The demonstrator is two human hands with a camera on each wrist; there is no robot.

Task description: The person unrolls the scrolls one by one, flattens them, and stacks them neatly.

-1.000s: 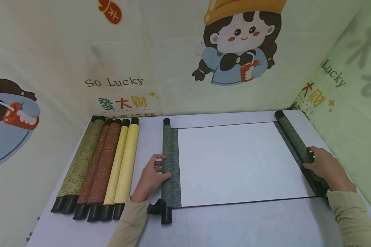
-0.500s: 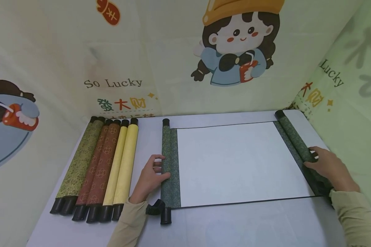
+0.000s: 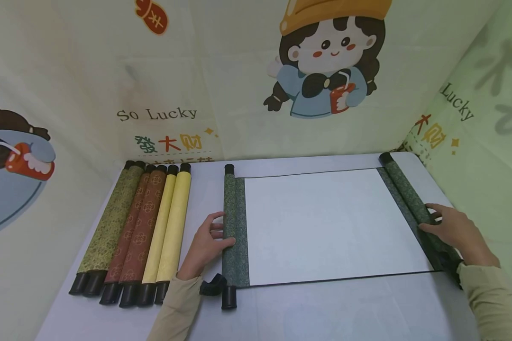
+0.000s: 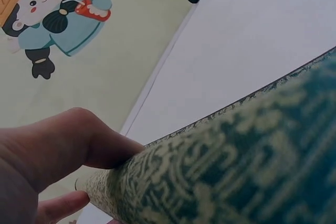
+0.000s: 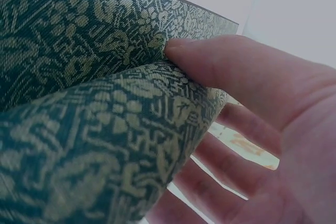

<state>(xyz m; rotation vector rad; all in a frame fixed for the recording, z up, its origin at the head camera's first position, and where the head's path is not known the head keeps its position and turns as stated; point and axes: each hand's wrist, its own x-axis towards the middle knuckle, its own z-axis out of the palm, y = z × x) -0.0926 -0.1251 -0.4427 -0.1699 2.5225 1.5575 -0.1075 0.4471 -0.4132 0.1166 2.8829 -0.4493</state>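
Nearest, a short black cylindrical end cap (image 3: pixel 229 298) juts from the lower end of the green, patterned, cloth-covered left roller (image 3: pixel 229 203); just beside it, a small black curved piece (image 3: pixel 214 285) sits by the wrist (whether worn or loose I cannot tell), and it could catch on the cap if the wrist swung inward; the left hand (image 3: pixel 205 246) grips that roller, thumb across the near face and fingers along the outer side; the right hand (image 3: pixel 456 232) grips the matching green, patterned right roller (image 3: pixel 403 189), thumb pressed at the crease where roll meets flat cloth; between them the smooth white paper sheet (image 3: pixel 337 227) lies spread on the white table (image 3: pixel 324 312); if either grip loosened, I judge the sheet might spring back toward its roller, being a rolled thing by nature; uneven pulling could skew or crease it, since the right roller stands near the table's side and could tip over that edge; farther left lie paired yellow (image 3: pixel 175 222), maroon (image 3: pixel 142 227) and olive-green (image 3: pixel 111 227) rolls with black caps, which a careless left elbow could set rolling; behind hangs a pale cartoon-printed cloth (image 3: pixel 239 94), well apart from both hands.
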